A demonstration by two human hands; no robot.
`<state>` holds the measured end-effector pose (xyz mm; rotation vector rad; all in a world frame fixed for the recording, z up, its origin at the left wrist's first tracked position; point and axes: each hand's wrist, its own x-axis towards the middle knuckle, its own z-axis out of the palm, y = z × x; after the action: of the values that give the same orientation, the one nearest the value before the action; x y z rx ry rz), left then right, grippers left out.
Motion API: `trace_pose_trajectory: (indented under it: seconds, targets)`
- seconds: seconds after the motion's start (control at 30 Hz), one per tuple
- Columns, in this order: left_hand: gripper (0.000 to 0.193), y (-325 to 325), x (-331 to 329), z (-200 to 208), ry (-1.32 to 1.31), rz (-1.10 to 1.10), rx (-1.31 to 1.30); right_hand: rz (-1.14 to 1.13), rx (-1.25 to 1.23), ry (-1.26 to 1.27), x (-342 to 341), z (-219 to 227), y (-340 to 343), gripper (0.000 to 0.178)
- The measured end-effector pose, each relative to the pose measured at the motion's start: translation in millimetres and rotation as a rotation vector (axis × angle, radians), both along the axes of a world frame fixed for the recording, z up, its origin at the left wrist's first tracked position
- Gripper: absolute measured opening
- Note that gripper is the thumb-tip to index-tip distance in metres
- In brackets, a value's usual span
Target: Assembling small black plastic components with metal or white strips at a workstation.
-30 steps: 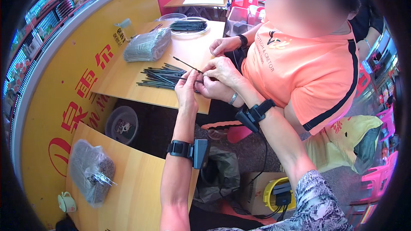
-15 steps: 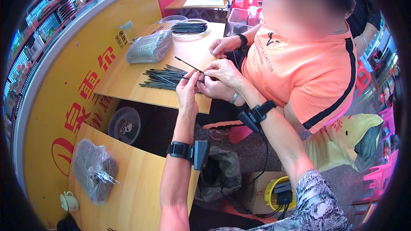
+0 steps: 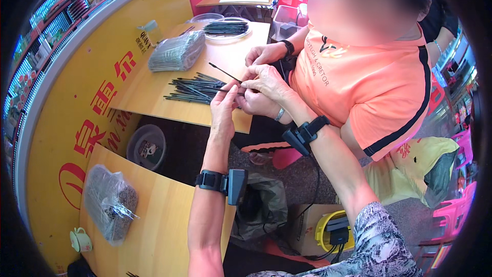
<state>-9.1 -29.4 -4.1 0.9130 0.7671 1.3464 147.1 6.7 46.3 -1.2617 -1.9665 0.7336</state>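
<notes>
My left hand (image 3: 224, 101) is closed, thumb and fingers pinching a thin black stick (image 3: 222, 90) above the front of the far table. My right hand (image 3: 267, 82) is closed in a pinch around the lower end of another slim black stick (image 3: 224, 72), which slants up to the left and has a thicker tip. Right beneath my right hand is a co-worker's hand (image 3: 259, 103) with a bracelet at the wrist; overlapping fingers hide where the sticks end. The co-worker's other hand (image 3: 266, 54) is just beyond. Left of my hands lies a loose pile of dark sticks (image 3: 192, 88).
Behind the pile are a clear bag of sticks (image 3: 177, 51) and a round tray (image 3: 246, 34) bearing more sticks. The near table (image 3: 169, 210) holds a plastic-wrapped block (image 3: 110, 202) and a small cup (image 3: 81, 240). A clear tub (image 3: 146, 149) sits between the tables.
The slanting stick has shifted slightly up, along with my right hand. The co-worker's far hand has moved a little left. Both my hands keep their pinches.
</notes>
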Motion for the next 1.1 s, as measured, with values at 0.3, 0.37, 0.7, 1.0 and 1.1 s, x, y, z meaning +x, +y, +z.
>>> trace_pose_trajectory:
  seconds: [0.3,0.37,0.7,1.0,1.1]
  targets:
    - [0.034,-7.7,-3.4,0.8,-0.101,-0.066,0.035,-0.137,0.139,-0.042,-4.8,-10.8,-11.6,0.019]
    - [0.035,-10.7,-0.1,0.5,-0.122,-0.069,0.057,-0.156,0.182,-0.064,-3.9,-15.3,-7.7,0.020]
    - [0.044,-50.5,-4.6,-19.2,-0.080,0.018,0.087,-0.079,0.530,-0.313,-4.3,-26.0,9.7,0.024]
    - [0.043,-51.9,-11.0,-24.5,-0.057,-0.024,0.076,-0.069,0.989,-0.643,-22.1,-10.5,-14.2,0.020]
    - [0.043,-50.7,0.3,-20.9,-0.081,-0.037,0.049,-0.056,1.017,-0.692,-8.6,2.3,-20.7,0.017]
